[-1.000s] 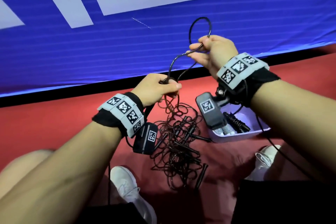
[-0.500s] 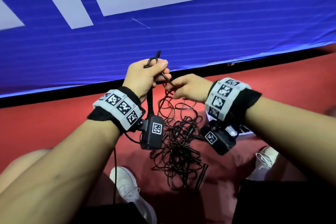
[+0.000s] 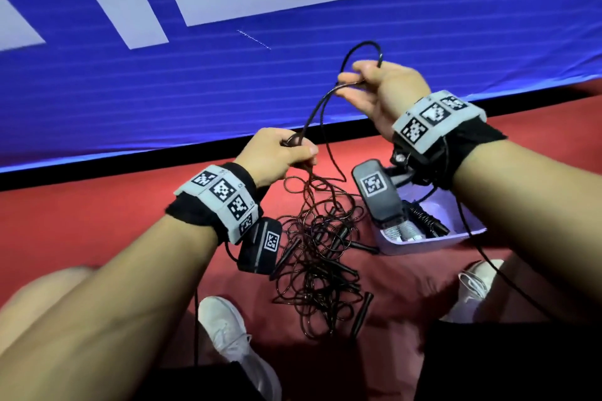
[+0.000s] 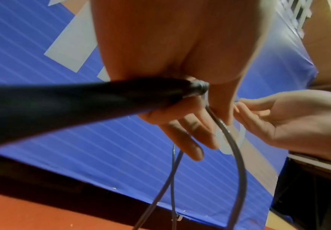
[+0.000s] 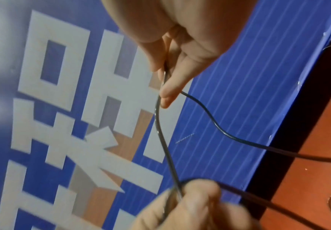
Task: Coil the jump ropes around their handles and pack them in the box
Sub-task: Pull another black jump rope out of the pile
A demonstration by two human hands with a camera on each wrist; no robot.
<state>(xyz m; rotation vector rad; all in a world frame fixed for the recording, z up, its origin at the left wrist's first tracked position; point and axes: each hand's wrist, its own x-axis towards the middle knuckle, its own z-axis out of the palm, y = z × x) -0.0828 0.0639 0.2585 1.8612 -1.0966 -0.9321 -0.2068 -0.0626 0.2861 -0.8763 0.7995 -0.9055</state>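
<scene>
My left hand (image 3: 277,156) grips a handle (image 4: 82,99), right hand (image 3: 381,91) pinches its rope (image 3: 321,114); below them, a tangle (image 3: 319,257) remains, few coiled in the box (image 3: 423,242).

Red floor (image 3: 97,221); tangled black jump ropes (image 3: 319,257) heaped at center, lavender box (image 3: 423,242) just beside at 3 o'clock.

Likely a gym or sports hall, though little of the room shows: a red floor (image 3: 97,225), a blue banner (image 3: 293,81) with big white characters along its edge, and jump ropes (image 3: 319,257) heaped beside white sneakers (image 3: 224,329).
</scene>
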